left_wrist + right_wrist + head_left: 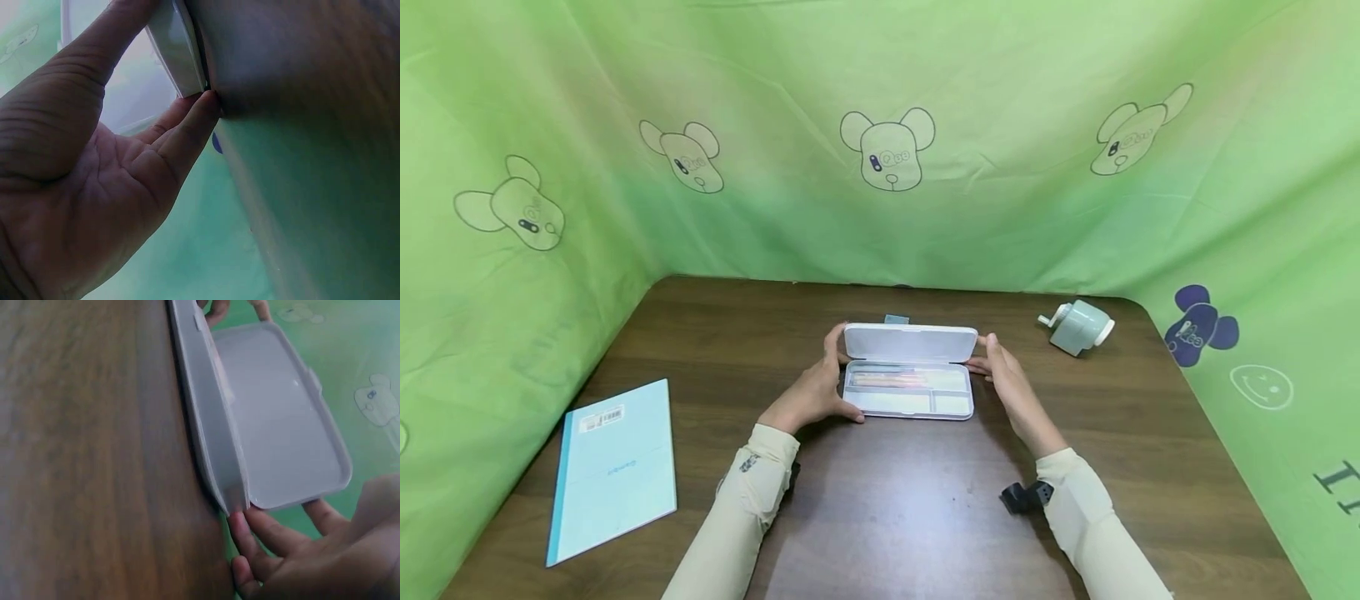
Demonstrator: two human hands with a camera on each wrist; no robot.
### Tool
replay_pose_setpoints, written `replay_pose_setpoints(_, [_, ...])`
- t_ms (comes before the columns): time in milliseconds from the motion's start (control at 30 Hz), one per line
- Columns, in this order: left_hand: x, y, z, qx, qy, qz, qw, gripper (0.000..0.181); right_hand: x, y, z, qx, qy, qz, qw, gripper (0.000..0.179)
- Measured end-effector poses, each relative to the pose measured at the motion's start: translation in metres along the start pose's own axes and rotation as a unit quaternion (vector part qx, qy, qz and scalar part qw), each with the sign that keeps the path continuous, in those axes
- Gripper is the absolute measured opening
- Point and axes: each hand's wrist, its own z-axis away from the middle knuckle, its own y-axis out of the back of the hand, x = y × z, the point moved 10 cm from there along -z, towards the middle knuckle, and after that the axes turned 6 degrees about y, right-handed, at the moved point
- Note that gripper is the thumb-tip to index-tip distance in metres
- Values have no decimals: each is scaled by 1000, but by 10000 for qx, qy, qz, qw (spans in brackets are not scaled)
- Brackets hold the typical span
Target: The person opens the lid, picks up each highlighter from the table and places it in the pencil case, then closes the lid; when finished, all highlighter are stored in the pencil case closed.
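A white pencil case (pixel 887 404) lies on the table with its lid (pixel 912 343) raised at the back. Several thin pencils or pens (pixel 887 378) fill its rear compartment; their exact kind is too small to tell. My left hand (pixel 812 392) grips the case's left end, thumb at the front corner and fingers at the back, as the left wrist view also shows. At the right end, my right hand (pixel 1011 387) touches the case and the lid's edge with extended fingertips (pixel 237 522).
A light blue notebook (pixel 613 471) lies at the left of the brown table (pixel 910 517). A pale green crank pencil sharpener (pixel 1078 327) is at the back right. Something small and blue-grey (pixel 897 319) shows behind the lid. Green printed cloth (pixel 790 225) hangs around the table.
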Motion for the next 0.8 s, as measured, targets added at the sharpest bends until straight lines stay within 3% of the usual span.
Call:
replay_pose_setpoints(100, [15, 6, 9, -145, 160, -42, 9998, 119, -2, -5, 3, -401, 280, -17, 9988, 69])
replay_pose_setpoints(200, [2, -2, 5, -266, -113, -125, 9995, 102, -3, -9, 8, -920, 644, 173, 9935, 55])
replay_pose_setpoints(300, [-2, -5, 6, -604, -107, 1, 9981, 99, 0, -8, 13, -1250, 850, 563, 9869, 47])
replay_pose_setpoints(433, [13, 2, 18, -1039, 372, 250, 9936, 88, -2, -10, 15, -1604, 1140, 976, 9756, 47])
replay_pose_setpoints(567, [13, 3, 20, -1032, 451, 147, 9935, 86, -4, -14, 16, -1844, 1478, 1237, 9638, 53])
replay_pose_setpoints(667, [11, 1, 19, -937, 316, -41, 9951, 92, -3, -14, 16, -1757, 1768, 1532, 9562, 56])
replay_pose_setpoints(800, [12, -1, 17, -801, 201, -193, 9964, 93, -2, -13, 16, -1640, 1856, 1689, 9540, 56])
